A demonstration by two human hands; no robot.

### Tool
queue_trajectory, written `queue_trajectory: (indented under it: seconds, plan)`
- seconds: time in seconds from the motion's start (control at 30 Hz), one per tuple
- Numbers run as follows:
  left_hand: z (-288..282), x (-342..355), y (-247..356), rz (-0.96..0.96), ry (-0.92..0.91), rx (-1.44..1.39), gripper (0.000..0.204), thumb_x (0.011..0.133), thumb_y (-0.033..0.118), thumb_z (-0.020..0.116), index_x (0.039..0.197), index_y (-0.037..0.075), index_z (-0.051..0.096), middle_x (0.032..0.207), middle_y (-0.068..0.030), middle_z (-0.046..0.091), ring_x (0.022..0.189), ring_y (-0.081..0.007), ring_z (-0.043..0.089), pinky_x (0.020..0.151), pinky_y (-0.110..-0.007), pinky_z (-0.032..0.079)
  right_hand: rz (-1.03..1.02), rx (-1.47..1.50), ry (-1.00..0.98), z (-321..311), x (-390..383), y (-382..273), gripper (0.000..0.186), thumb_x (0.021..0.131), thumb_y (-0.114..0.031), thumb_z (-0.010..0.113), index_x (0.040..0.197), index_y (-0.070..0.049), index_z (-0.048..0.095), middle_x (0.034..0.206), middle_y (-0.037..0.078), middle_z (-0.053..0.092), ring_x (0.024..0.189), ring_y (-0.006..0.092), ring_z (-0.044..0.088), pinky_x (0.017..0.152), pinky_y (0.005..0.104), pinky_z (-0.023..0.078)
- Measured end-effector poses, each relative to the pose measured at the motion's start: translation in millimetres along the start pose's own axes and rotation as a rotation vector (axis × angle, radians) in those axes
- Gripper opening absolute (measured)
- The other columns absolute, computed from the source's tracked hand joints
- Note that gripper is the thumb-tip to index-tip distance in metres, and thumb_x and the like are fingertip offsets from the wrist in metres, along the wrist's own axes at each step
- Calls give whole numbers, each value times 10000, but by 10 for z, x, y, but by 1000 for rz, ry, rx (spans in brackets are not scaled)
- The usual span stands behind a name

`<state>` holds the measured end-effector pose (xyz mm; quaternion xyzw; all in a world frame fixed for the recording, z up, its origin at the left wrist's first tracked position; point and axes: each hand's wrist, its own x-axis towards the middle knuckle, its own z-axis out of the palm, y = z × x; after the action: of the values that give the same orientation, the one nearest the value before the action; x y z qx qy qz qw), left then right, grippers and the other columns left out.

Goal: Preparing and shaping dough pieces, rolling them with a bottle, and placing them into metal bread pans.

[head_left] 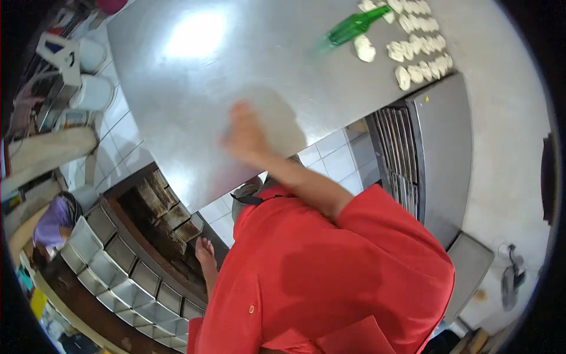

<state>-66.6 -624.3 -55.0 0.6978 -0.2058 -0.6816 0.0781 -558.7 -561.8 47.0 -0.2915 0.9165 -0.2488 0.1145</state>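
Blurring over metal table (pixel 177 112), right hand (pixel 244 138), grip unreadable; left hand (pixel 206 252) near tins (pixel 188 229), grip loosely uncurled

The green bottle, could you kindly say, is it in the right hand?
No, the green bottle is beside the dough pieces, well apart from the right hand.

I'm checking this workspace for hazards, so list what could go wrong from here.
The green bottle seems to lie on its side beside the dough pieces; it might roll and squash some. The nearest row of dough sits close to the edge of the table, so a knock could send one off. The left hand looks near the metal tins and may bump one.
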Motion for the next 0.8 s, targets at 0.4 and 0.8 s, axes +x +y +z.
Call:
queue_trajectory:
  seconds: [0.4,0.8]
  plan:
    - [729,-590,997,133,-330,101,239,1049,334,615,1075,114,704,852,-12,699,682,-103,609,531,-229,428,202,-147,474,-1013,589,1783,783,932,-371,638,1535,65,397,1586,304,413,1431,465,426,1218,505,316]
    - [2544,-1019,1301,656,-159,916,357,1047,362,596,1231,66,677,970,-94,729,873,-183,650,703,-285,494,-949,96,-274,17,888,130,770,926,-519,667,1542,-96,485,1645,157,405,1570,337,288,1297,515,170]
